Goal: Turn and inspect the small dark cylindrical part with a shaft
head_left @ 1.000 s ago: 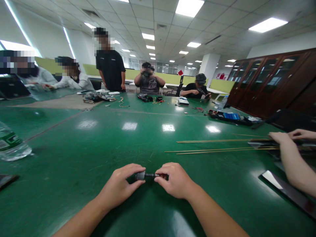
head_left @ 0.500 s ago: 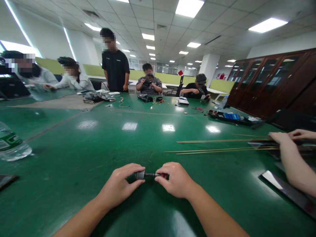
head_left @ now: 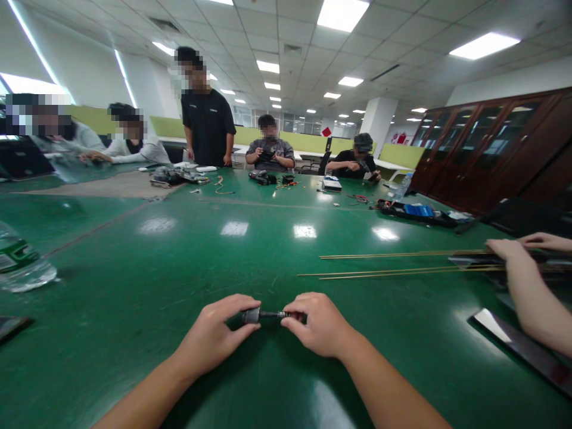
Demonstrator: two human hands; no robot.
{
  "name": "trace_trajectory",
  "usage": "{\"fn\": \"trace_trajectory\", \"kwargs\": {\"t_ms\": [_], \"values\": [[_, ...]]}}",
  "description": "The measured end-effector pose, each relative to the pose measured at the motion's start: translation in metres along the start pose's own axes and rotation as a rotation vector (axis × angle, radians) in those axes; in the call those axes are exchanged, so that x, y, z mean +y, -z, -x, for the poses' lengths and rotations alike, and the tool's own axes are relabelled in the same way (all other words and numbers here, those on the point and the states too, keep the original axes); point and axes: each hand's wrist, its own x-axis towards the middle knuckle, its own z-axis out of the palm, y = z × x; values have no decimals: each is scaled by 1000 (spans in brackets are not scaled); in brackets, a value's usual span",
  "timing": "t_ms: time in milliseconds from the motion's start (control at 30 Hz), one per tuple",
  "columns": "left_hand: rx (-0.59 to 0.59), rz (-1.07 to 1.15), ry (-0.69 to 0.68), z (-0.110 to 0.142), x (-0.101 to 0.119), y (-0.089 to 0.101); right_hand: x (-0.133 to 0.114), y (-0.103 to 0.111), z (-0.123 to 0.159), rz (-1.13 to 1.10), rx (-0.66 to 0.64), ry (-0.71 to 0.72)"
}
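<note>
My left hand is closed, with thumb and fingers pinching a dark grey cylindrical part. From the cylinder's right side runs a thin black shaft, roughly level. The far end of this shaft is pinched between the thumb and fingertips of my right hand. Both hands are low over the green table. What exactly the part is I cannot make out, and its ends are partly hidden by my fingers.
Long thin brass-coloured rods reach in from the right, near a co-worker's forearm. A dark flat device lies right. A water bottle stands left. Several people and a black tray are across the table.
My left hand and the cylinder have shifted very slightly left. My right hand stays almost in place, still pinching the shaft's end.
</note>
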Motion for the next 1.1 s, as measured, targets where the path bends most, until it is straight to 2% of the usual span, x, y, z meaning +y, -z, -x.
{"fn": "trace_trajectory", "kwargs": {"t_ms": [900,1100], "values": [[25,12,-16,-2,2,3,1,3,0,9,-16,-3],[30,13,-17,-2,3,6,0,13,0,21,-22,-22]]}}
